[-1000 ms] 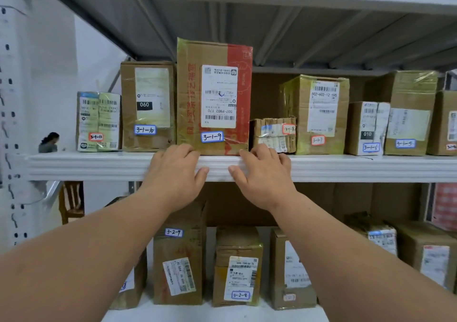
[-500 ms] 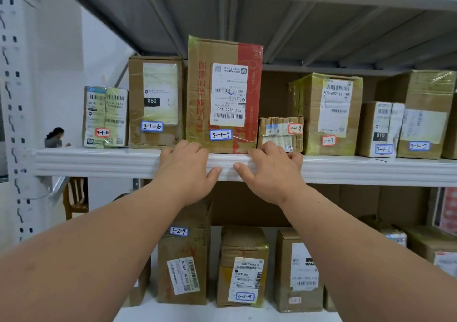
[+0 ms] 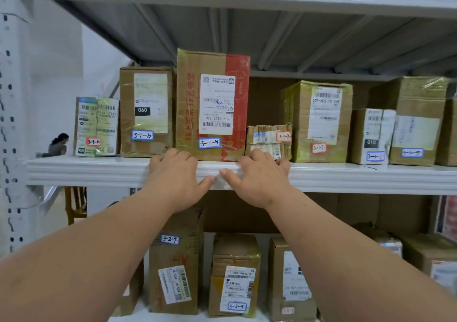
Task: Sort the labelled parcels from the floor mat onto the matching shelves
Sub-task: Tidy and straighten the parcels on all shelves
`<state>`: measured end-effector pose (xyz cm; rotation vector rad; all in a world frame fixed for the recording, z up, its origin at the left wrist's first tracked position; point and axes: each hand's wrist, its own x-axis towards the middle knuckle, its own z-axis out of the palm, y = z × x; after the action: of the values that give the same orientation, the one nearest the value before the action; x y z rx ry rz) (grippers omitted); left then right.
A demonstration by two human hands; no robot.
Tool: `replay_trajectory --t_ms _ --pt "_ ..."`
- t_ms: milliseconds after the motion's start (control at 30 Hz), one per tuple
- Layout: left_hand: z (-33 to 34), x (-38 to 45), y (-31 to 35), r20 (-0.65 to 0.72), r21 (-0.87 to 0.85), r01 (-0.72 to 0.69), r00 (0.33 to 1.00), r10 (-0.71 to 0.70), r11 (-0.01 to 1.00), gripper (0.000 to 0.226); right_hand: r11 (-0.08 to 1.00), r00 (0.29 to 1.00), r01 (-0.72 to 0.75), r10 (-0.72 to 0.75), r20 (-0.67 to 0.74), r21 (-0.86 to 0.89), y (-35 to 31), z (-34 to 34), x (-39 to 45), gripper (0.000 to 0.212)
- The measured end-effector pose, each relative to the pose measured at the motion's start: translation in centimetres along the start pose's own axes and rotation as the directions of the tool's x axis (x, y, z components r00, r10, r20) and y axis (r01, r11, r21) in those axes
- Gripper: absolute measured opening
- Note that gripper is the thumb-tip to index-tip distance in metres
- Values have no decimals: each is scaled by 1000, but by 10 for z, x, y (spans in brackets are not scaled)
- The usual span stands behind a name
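Note:
A tall brown and red carton labelled 3-1-9 (image 3: 212, 104) stands upright on the upper white shelf (image 3: 86, 171). My left hand (image 3: 175, 173) lies flat on the shelf's front lip, fingertips at the carton's bottom left corner. My right hand (image 3: 259, 173) lies on the lip too, fingertips at the carton's bottom right corner and before the small flat parcel 3-1-8 (image 3: 269, 141). Both hands hold nothing. Parcel 3-1-10 (image 3: 146, 111) stands close on the carton's left.
More labelled parcels line the upper shelf: 3-1-11 (image 3: 96, 126) far left, 3-1-7 (image 3: 319, 121) and others to the right. The lower shelf carries parcels 3-2-9 (image 3: 175, 260) and 3-2-8 (image 3: 235, 274). A white upright post (image 3: 12, 124) bounds the left. A person (image 3: 58, 145) is far behind.
Both hands stay on the shelf lip below the 3-1-9 carton, fingers a little further in. The view has shifted slightly to the left and closer.

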<state>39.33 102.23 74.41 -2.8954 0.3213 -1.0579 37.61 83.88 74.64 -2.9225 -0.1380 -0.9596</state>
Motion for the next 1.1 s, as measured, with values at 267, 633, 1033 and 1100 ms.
replay_trajectory --t_ms 267,633,1033,1100 --pt "-5 -4 9 -31 -54 17 999 -19 998 61 986 984 148 -139 -108 75 23 -2 -24 45" --pt "-19 -5 100 -162 -120 -244 961 223 962 47 995 956 -93 95 -277 21 114 -13 -51 37" --pt "-14 29 205 -18 -179 -183 983 183 967 47 996 969 -30 9 -248 -82 195 -21 -48 54" --pt "-13 32 207 -2 -156 -134 991 135 979 49 996 966 -4 -18 -257 -84 195 -20 -45 58"
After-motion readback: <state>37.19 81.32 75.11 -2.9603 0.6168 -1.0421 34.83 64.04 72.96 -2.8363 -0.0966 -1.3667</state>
